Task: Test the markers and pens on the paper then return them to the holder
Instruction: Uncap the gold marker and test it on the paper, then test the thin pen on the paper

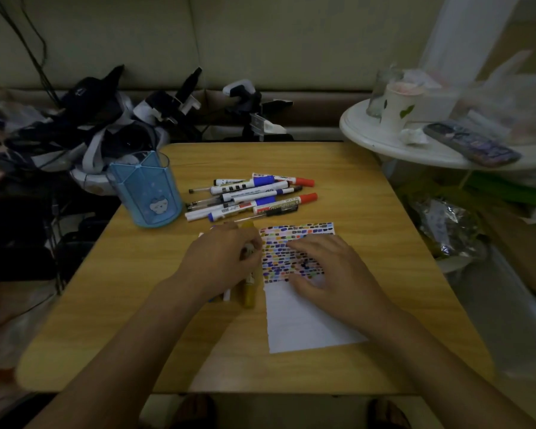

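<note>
Near the table's far-left corner I see the blue translucent plastic holder, with nothing in it that I can see. Right of it the smooth markers and pens lie piled. My left hand grips a yellow marker; my right hand presses spread on the paper. I judge the next move is uncapping it.

A pile of markers and pens is lying across the desk between the paper and the far edge. The blue holder is standing just left of it, leaving bare wood lying open to the right and near the front edge.
</note>
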The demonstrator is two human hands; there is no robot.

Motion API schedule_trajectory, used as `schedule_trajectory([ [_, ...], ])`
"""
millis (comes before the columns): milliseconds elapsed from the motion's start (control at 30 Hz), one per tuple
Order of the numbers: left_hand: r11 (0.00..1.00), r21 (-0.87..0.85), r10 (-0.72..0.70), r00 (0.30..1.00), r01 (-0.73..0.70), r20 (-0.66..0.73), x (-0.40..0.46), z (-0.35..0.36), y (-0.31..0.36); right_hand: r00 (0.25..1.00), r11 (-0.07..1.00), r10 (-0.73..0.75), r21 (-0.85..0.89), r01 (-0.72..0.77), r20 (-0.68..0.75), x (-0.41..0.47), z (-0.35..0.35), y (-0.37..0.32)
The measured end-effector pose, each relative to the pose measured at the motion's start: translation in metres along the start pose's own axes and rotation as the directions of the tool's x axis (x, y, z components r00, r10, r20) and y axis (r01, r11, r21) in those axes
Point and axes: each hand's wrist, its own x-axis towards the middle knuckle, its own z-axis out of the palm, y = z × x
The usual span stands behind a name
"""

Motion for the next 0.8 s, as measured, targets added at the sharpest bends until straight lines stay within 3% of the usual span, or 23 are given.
schedule_trajectory([
  [233, 0.993, 0.113, 0.039, 0.999, -0.036, -0.017, 0.0005, -0.0007, -0.0036, 0.998, 0.996, -0.019, -0.089, 0.024, 0.06, -0.0012, 0.0058, 0.0101],
  [800, 0.983, 0.173, -0.07, 0.998, 0.068, 0.008, -0.0005, -0.0058, -0.0054, 0.995, 0.997, 0.004, -0.082, 0.004, 0.098, 0.0033, 0.0034, 0.0055],
])
